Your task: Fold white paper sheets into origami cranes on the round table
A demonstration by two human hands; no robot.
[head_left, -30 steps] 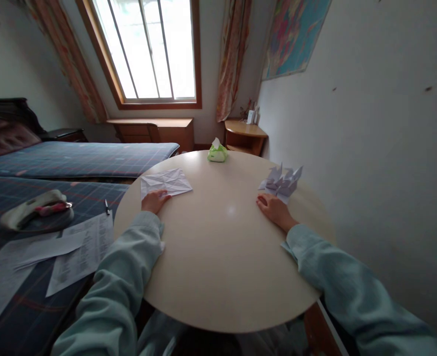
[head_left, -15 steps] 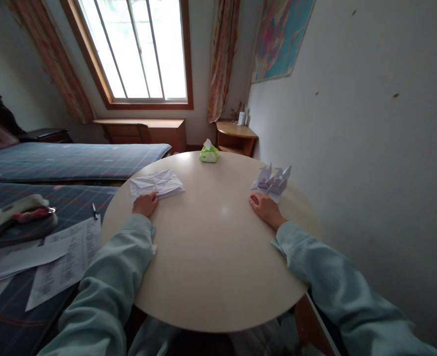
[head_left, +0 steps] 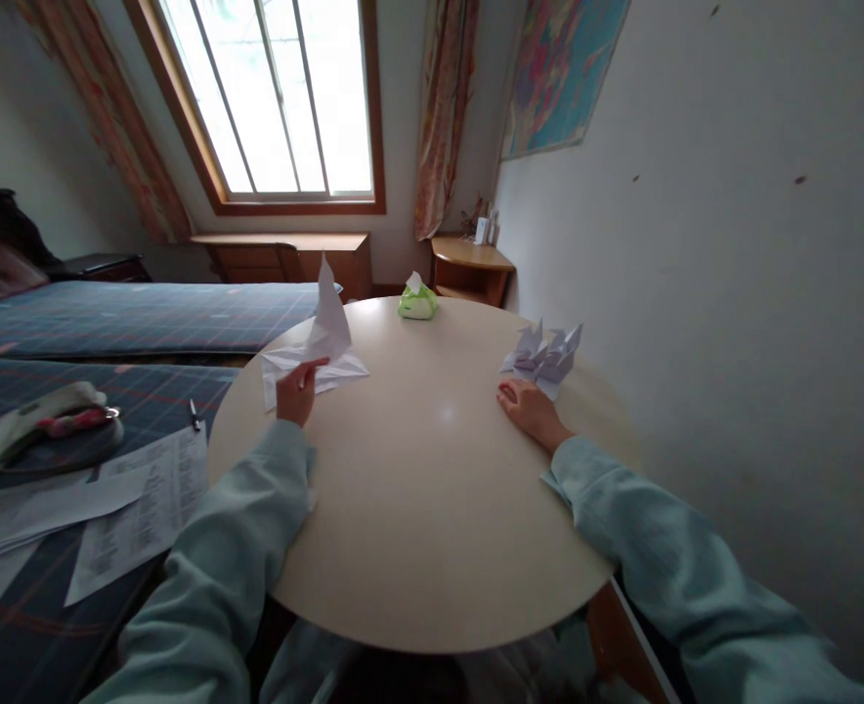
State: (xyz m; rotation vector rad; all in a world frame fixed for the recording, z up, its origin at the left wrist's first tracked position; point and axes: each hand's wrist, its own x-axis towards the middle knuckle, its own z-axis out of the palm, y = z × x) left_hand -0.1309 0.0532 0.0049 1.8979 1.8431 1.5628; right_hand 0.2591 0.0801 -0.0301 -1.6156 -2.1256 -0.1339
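Note:
In the head view, my left hand pinches a creased white paper sheet by its lower edge. That sheet stands up at a slant to a tall point. Beneath and around it, more creased white paper lies flat on the round table. My right hand lies loosely on the tabletop at the right, fingers a little bent, with nothing visible in it. Just beyond its fingers stand several folded white paper cranes, close together.
A green tissue pack sits at the far edge of the round table. Left of it is a bed with a plaid cover, printed sheets, a pen and a pale bag. A wall runs along the right.
My left hand has raised one white sheet from the flat paper, and it now stands upright. My right hand and the cranes have stayed in place.

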